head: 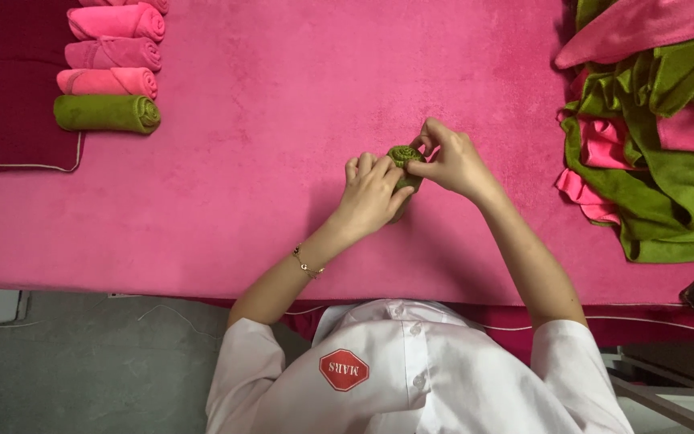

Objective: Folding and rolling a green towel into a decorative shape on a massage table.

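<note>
**Tucking the end of a rolled green cloth**

I see the small green terry cloth, rolled into a tight cylinder point(402, 165), just right of the frame's centre, held a little above the pink plush-covered counter point(283, 161). My left hand point(373, 195) is wrapped around the body of the roll from below, grasping it firmly. My right hand point(450, 161) pinches the spiral end with thumb and fingertips, so both hands are closed on the same cloth.

To do this well, I judge the left hand should keep even pressure so the coil does not loosen, while the right works the loose edge into the spiral in short pushes rather than one hard shove, which could skew the roll.

In the upper left of the frame lies a neat column of finished rolled cloths, several pink ones point(114, 52) and one green one point(106, 113), beside a dark maroon mat point(10, 88). At the right edge sits a loose heap of unrolled green and pink cloths point(652, 153).
</note>
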